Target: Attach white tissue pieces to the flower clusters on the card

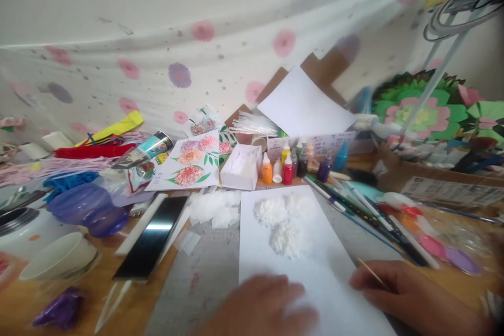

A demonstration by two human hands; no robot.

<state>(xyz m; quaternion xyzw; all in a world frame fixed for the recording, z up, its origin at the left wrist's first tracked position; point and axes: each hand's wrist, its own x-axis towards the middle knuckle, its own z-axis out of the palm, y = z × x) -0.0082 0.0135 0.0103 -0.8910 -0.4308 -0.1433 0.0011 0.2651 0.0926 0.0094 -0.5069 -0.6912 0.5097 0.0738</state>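
A sheet of white paper [326,252] lies in front of me with three fluffy white clumps, like crumpled tissue flowers [289,239], in its upper half. My left hand [263,307], smeared by motion, is over the paper's lower part with its fingers apart and nothing visible in them. My right hand [409,294] is at the sheet's right edge, its fingers closed on a thin wooden stick [371,273] that points up and left. White tissue pieces [216,209] lie left of the paper's upper edge.
Behind the paper stand a white box [241,167] and several paint bottles [287,169]. A flower picture [192,160] leans nearby. Pens and brushes [366,210] lie right. A black phone [153,239], a white bowl [59,256] and a purple container [88,210] are left.
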